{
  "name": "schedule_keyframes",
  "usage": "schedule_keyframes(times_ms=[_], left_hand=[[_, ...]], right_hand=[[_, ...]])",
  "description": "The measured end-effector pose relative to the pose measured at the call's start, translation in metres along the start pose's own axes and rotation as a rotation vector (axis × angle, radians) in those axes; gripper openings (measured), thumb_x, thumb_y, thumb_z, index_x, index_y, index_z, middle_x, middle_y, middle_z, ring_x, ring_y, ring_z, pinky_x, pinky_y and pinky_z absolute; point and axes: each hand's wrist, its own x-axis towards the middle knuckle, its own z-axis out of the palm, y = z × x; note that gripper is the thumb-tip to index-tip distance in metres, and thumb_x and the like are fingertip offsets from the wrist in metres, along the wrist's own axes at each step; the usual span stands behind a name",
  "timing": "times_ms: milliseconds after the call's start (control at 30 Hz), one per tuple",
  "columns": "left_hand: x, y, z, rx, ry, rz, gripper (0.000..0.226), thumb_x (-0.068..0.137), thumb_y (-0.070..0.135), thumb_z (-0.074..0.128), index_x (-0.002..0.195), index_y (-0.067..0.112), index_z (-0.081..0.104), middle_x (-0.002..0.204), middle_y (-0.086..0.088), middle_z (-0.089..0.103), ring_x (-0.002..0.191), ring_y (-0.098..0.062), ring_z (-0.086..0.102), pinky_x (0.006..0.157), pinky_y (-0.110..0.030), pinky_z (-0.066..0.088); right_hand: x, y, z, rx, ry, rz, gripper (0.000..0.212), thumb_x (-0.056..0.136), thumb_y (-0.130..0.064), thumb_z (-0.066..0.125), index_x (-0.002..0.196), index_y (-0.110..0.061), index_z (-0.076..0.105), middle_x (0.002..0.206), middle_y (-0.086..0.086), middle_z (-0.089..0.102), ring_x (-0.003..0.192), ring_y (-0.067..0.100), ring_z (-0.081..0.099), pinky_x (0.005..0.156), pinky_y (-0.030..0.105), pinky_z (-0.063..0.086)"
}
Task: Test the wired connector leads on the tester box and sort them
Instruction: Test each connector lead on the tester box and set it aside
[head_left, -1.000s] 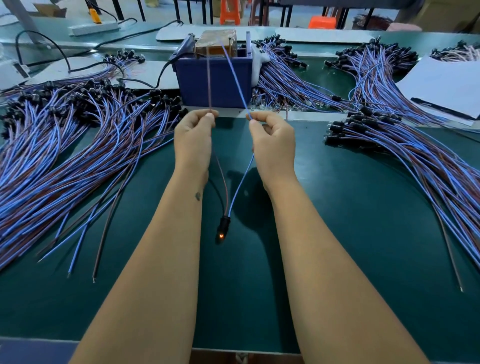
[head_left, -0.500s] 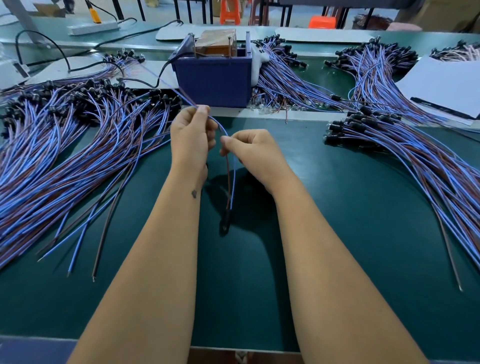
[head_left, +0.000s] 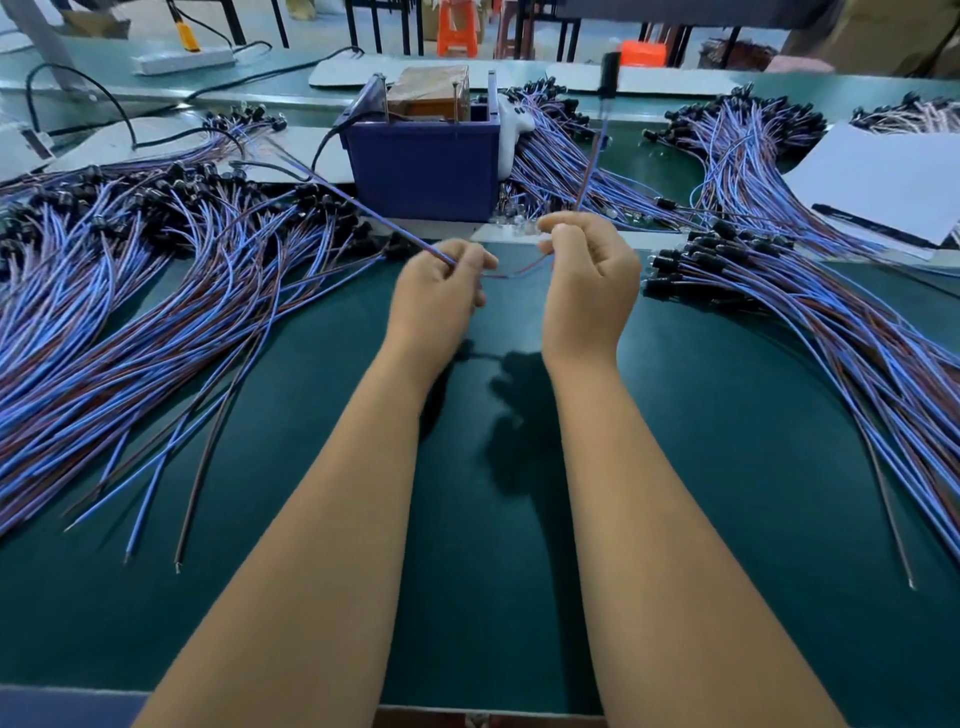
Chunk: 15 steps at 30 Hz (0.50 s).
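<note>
**While both hands hold the lead, its connector end points up and away**

Although you have only the head view, it shows enough; your left hand (head_left: 439, 296) pinches the lead (head_left: 589, 156) near its bare tips, which run up-left toward the left pile (head_left: 156, 291); your right hand (head_left: 587, 280) has its fingers curled around it near the middle; from there its long axis rises to the black connector (head_left: 609, 73), right of the tester box (head_left: 423, 166); the right pile (head_left: 810, 291), on the counter (head_left: 727, 467), lies nearer your right hand.

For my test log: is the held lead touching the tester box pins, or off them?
Off. The left hand and right hand hold the lead in front of the tester box, with nothing on its pins.
</note>
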Motion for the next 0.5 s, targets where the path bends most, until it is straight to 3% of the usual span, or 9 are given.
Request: schedule_keyframes(times_ms=[100, 167, 300, 500], left_hand=[[-0.011, 0.002, 0.019, 0.249, -0.154, 0.121, 0.013, 0.097, 0.018, 0.052, 0.1, 0.022, 0.064, 0.071, 0.0, 0.063, 0.068, -0.022, 0.059, 0.071, -0.034, 0.048], [-0.021, 0.004, 0.031, 0.369, -0.224, 0.229, 0.013, 0.096, 0.017, 0.053, 0.108, 0.019, 0.055, 0.083, 0.0, 0.065, 0.075, -0.027, 0.06, 0.07, -0.038, 0.049], [-0.037, 0.006, 0.049, 0.474, -0.295, 0.364, 0.011, 0.093, 0.017, 0.052, 0.097, 0.022, 0.044, 0.083, 0.002, 0.062, 0.072, -0.03, 0.051, 0.061, -0.037, 0.042], [-0.055, 0.02, 0.081, 0.395, -0.364, 0.404, 0.012, 0.083, 0.01, 0.061, 0.093, 0.016, 0.065, 0.086, 0.003, 0.067, 0.083, -0.025, 0.058, 0.066, -0.035, 0.046]], right_hand=[[0.006, 0.005, -0.005, -0.113, 0.063, 0.009, 0.023, 0.085, -0.004, 0.052, 0.087, -0.014, 0.072, 0.085, -0.003, 0.069, 0.079, 0.011, 0.062, 0.073, 0.021, 0.045], [0.012, 0.009, -0.011, -0.178, 0.095, 0.029, 0.031, 0.084, 0.004, 0.048, 0.093, -0.011, 0.073, 0.092, 0.0, 0.071, 0.091, 0.017, 0.066, 0.082, 0.023, 0.049], [0.023, 0.02, -0.033, -0.278, 0.115, 0.142, 0.037, 0.079, 0.007, 0.045, 0.092, -0.015, 0.072, 0.097, 0.003, 0.073, 0.093, 0.027, 0.067, 0.086, 0.036, 0.053], [0.049, 0.019, -0.084, -0.477, 0.03, 0.165, 0.034, 0.079, 0.004, 0.045, 0.079, -0.023, 0.066, 0.094, 0.008, 0.073, 0.084, 0.023, 0.063, 0.08, 0.034, 0.051]])
